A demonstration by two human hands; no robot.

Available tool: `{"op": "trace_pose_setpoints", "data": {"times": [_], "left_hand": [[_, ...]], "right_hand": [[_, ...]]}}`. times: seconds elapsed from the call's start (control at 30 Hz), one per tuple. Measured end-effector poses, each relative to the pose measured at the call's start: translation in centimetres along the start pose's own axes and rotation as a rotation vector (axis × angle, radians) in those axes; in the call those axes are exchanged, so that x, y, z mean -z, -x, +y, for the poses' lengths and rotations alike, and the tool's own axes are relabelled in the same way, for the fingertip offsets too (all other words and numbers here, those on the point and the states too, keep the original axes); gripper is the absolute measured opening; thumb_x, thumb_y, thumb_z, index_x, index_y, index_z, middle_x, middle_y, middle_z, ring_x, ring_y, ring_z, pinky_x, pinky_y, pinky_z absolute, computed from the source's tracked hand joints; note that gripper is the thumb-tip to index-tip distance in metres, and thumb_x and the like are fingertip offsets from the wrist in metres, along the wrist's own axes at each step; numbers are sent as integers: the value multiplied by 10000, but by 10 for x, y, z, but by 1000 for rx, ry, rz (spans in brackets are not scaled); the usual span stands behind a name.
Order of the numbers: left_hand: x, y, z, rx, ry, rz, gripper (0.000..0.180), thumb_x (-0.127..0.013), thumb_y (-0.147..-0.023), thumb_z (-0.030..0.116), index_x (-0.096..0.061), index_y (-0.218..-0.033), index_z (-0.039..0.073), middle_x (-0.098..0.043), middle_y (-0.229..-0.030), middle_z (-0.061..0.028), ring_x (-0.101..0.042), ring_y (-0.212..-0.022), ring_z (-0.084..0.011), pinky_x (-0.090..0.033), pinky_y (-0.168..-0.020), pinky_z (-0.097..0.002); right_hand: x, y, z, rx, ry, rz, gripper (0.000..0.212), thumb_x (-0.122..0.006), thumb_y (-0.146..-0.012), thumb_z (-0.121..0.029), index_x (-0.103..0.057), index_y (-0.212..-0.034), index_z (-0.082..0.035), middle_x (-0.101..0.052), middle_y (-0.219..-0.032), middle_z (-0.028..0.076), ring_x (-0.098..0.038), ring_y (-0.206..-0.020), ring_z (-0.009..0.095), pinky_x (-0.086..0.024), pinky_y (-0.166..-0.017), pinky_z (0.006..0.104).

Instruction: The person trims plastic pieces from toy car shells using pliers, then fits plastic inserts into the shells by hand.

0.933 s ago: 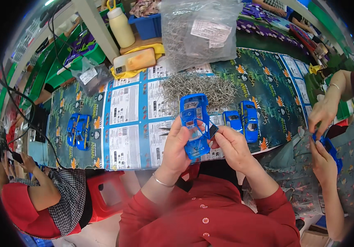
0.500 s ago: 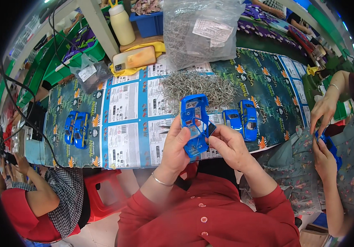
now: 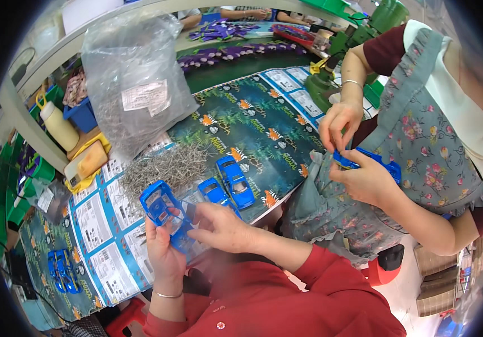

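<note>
My left hand (image 3: 165, 261) grips a blue toy car body shell (image 3: 161, 201), its open window frames and clear part showing. On the shell's right side, the fingers of my right hand (image 3: 219, 227) are bent against its edge. What lies between those fingertips is hidden. Just beyond the shell is a heap of thin metal pins (image 3: 165, 168). Two blue toy cars, a nearer one (image 3: 214, 191) and a farther one (image 3: 236, 182), sit past my right hand. More blue toy cars (image 3: 63, 272) stand at the table's left end.
A large clear plastic bag (image 3: 140, 95) of pins rises behind the heap. At left are a phone (image 3: 88, 163) on a yellow cloth, a cream bottle (image 3: 59, 123) and a blue bin (image 3: 81, 115). Close on the right, a co-worker's hands (image 3: 354, 163) hold a blue toy part beside a green machine (image 3: 334, 81).
The view has swung to the right, so the table and cars appear farther left. The shell stays in my left hand. The dark piece seen at my right fingertips no longer shows clearly.
</note>
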State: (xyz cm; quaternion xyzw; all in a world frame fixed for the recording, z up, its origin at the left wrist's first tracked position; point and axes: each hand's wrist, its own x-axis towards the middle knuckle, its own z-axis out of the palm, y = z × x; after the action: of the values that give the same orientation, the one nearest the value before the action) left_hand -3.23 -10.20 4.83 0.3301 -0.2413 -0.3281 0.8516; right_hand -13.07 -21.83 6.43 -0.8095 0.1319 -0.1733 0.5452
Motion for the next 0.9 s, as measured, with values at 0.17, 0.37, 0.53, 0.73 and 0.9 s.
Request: {"op": "trace_pose_setpoints", "data": {"times": [0.17, 0.37, 0.53, 0.73, 0.9], "left_hand": [[-12, -2, -10, 60, -4, 69, 527, -633, -809, 332, -435, -1206, 47, -538, -1114, -68, -535, -996, -188, -427, -873, -328], [-13, 0, -16, 51, -1, 67, 477, -563, -861, 312, -400, -1248, 85, -525, -1152, -78, -521, -1008, -187, -442, -873, -344], [-10, 0, -16, 93, -11, 59, 444, -555, -873, 257, -398, -1249, 81, -533, -1139, -80, -529, -993, -186, -443, -868, -343], [-10, -11, -25, 146, -183, -38, 489, -482, -867, 35, -327, -1331, 31, -502, -1122, -81, -515, -913, -135, -445, -763, -263], [-7, -7, -24, 241, -283, -52, 467, -544, -801, -39, -412, -1245, 20, -535, -1025, -64, -525, -862, -111, -460, -709, -229]], "right_hand": [[6, 13, 10, 55, 69, 93, 277, -661, -754, -196, -483, -825, 5, -529, -705, 107, -547, -636, 202, -453, -564, 307], [6, 21, 10, -201, -359, -33, 162, -519, -891, -157, -462, -860, -8, -546, -749, 45, -574, -662, 102, -475, -570, 239], [1, 24, 19, -239, -494, -24, 148, -509, -887, -134, -483, -919, 9, -544, -772, 50, -586, -644, 104, -485, -549, 244], [35, 30, 24, -257, -455, 217, 149, -466, -907, -104, -527, -967, 18, -589, -807, 57, -586, -643, 116, -496, -576, 235], [84, 30, 44, -295, -368, 431, 192, -459, -914, -149, -515, -994, 16, -588, -741, 51, -573, -600, 104, -481, -567, 230]]}}
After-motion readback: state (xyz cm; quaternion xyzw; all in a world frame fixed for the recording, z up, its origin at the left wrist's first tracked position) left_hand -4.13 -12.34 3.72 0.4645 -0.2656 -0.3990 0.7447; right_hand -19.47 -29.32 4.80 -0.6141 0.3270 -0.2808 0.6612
